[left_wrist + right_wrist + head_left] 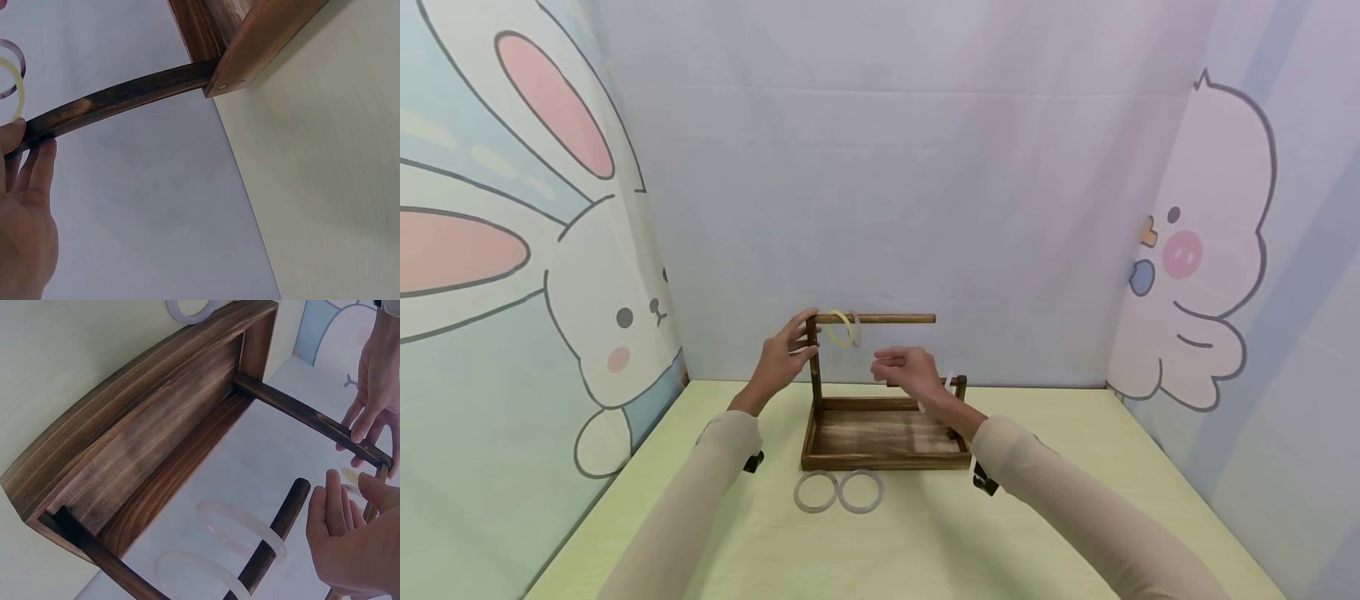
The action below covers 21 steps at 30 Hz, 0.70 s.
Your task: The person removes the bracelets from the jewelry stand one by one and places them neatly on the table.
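My left hand (781,365) grips the top of the tall post (125,94) on a dark wooden rack, thumb on one side and fingers on the other. From this post runs the upper bar (898,318), carrying a yellow bangle (21,94) and a pale purplish bangle (23,62). Over the lower bar (292,503) hang two translucent whitish bangles (272,536). My right hand (913,372) hovers between the two bars with its fingers loosely extended. Nothing shows in its grasp.
The rack's shallow tray (887,462) stands on a pale yellow-green table (760,542). Two pale bangles (816,510) lie flat in front of it. A grey-white wall (887,183) rises close behind, with cartoon-printed panels on both sides.
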Motion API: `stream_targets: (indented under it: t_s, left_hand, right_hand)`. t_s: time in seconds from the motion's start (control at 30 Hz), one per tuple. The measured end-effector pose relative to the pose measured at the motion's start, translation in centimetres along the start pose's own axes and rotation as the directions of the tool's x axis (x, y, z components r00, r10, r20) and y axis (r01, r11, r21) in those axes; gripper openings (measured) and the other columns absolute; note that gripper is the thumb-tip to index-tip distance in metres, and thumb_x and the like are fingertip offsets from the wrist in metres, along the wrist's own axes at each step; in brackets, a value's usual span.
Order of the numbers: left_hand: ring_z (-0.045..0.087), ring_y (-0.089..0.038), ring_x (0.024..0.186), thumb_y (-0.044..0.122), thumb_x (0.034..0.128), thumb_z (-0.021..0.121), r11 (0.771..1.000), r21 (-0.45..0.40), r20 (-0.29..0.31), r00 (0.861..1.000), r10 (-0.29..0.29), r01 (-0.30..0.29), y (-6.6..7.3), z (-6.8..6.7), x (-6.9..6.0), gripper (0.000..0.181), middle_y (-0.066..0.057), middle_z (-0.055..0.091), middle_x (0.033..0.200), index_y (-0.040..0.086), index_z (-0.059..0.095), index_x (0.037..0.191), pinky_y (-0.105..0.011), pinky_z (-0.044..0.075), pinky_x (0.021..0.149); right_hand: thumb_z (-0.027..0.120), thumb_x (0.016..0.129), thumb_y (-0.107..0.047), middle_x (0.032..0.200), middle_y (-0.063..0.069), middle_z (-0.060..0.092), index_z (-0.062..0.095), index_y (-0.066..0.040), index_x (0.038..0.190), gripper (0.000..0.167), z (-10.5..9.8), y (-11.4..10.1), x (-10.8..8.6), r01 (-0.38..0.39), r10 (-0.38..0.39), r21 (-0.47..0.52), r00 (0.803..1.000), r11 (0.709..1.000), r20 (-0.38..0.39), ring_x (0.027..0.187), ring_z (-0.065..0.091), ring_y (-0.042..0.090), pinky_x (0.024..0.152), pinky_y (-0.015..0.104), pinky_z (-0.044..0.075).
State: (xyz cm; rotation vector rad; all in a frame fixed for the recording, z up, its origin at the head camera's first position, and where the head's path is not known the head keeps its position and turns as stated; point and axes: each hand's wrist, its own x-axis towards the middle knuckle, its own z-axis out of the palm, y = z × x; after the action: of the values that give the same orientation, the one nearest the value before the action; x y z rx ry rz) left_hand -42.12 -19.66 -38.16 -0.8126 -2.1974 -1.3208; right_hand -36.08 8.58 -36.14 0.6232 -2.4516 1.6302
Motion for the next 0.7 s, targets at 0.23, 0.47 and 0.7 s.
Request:
stream_targets:
  t_s: [0.23,0.47,0.7]
  left_hand:
    - [0.068,-0.039,0.120,-0.011,0.0950,0.068,1.000,-0.004,-0.004,1.000,-0.005,0.005,-0.1,0.0,-0.1,0.079,-0.023,0.065,0.137,0.033,0.046,0.156,-0.044,0.061,0.094]
    - [0.068,-0.040,0.120,-0.010,0.0949,0.069,1.000,-0.014,-0.007,1.000,0.000,0.000,0.1,0.1,-0.2,0.077,-0.020,0.066,0.137,0.031,0.046,0.157,-0.044,0.060,0.094]
    - [0.068,-0.037,0.120,-0.011,0.0946,0.069,1.000,-0.004,-0.012,1.000,0.004,-0.004,0.2,0.2,0.1,0.077,-0.021,0.066,0.136,0.030,0.046,0.157,-0.042,0.061,0.094]
  right_hand:
    - [0.075,0.098,-0.012,0.106,0.015,0.078,0.073,0.000,0.124,0.029,0.3,0.1,1.0,0.035,-0.037,-0.032,0.999,0.999,-0.035,0.094,0.077,0.028,0.086,0.053,0.063]
    - [0.079,0.095,-0.015,0.107,0.013,0.079,0.074,-0.002,0.124,0.032,0.8,0.0,1.8,0.089,-0.096,-0.094,0.993,0.992,-0.072,0.093,0.078,0.023,0.082,0.039,0.065]
    - [0.082,0.092,-0.014,0.111,0.014,0.078,0.075,-0.001,0.121,0.033,1.1,-0.2,2.6,0.113,-0.134,-0.172,0.984,0.979,-0.113,0.098,0.077,0.026,0.084,0.041,0.065]
